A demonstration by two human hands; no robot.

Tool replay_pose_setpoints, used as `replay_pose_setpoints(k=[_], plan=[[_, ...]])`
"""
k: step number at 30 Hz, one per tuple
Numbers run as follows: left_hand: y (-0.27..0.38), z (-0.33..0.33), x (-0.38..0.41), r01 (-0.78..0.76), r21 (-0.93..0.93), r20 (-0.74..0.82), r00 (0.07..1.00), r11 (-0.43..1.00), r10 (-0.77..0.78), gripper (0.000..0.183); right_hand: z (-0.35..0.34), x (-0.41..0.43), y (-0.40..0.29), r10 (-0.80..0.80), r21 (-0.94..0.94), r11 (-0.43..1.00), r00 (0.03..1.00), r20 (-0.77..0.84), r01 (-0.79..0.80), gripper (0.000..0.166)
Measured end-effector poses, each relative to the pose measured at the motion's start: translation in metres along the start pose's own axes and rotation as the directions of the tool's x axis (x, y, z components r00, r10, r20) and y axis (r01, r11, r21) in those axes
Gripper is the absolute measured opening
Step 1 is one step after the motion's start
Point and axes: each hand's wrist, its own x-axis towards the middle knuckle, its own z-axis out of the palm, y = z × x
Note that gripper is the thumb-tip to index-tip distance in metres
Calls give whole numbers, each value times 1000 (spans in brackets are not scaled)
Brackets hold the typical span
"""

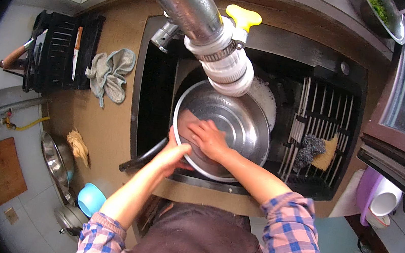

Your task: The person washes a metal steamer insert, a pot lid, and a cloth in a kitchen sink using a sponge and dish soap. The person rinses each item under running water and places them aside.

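Note:
A wide stainless steel bowl [247,132] is tilted over the sink [265,31], under the faucet. My left hand [174,151] grips its lower left rim, with the thumb over the edge and the fingers round the outside. Inside the bowl, my right hand [210,139] lies against the left part of the wall with its fingers stretched out. A pinkish patch [188,119] shows beside those fingertips; whether it is a cloth or a reflection, I cannot tell. White suds [266,104] show behind the bowl's upper right rim.
A metal faucet [188,1] with a yellow-handled valve [243,16] hangs low over the bowl. On the right, a rack [306,98] bears a steel scourer [308,152] and a yellow sponge [325,154]. Left are a grey cloth [111,74] and a knife [76,52] on a black rack [59,50].

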Motion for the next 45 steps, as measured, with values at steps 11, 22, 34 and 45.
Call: replay_pose_setpoints(k=[11, 22, 34, 45], plan=[[-6, 28, 3, -105, -159, -59, 994, 982, 96, 75, -68, -51, 68, 321, -558, 815, 924, 208, -157, 31], [-16, 9, 17, -315, 56, -160, 934, 947, 320, 88, 2, 66, 65, -77, -316, 948, 937, -341, -37, 27], [-46, 18, 41, -595, 241, -173, 751, 767, 637, 83, 12, -14, -19, 380, 500, 711, 868, 319, -494, 20], [-5, 9, 29, -173, -26, -69, 983, 985, 171, 74, 16, -47, 16, -13, 418, 901, 958, 288, -113, 23]])
